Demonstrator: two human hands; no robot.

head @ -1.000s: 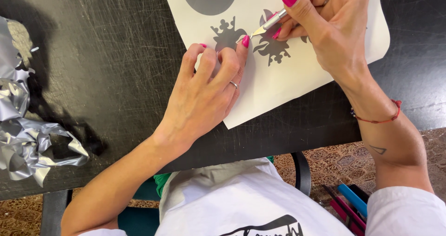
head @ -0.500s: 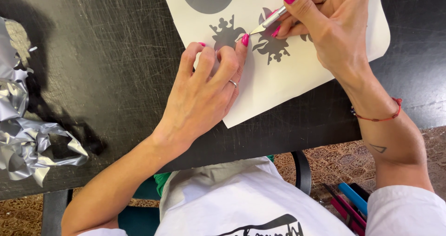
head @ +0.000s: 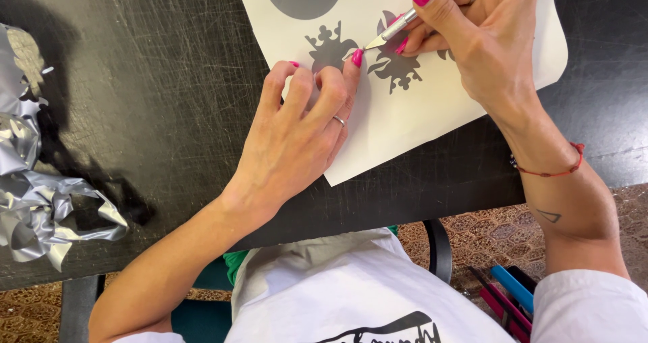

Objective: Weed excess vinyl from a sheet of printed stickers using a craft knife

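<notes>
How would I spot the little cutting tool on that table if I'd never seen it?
Start at the black scratched table and find the white sheet with grey shapes. The right hand grips the craft knife like a pen, its tip beside the left hand's forefinger. It is the only slim, silvery, pointed thing there.

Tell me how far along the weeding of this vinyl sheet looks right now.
Done: crumpled silver vinyl scraps lie at the table's left, and the grey shapes stand clean on the white backing sheet. In hand: the right hand works a craft knife tip between two ornate shapes while the left hand pins the sheet. Left: cannot tell; the sheet runs out of frame.
</notes>
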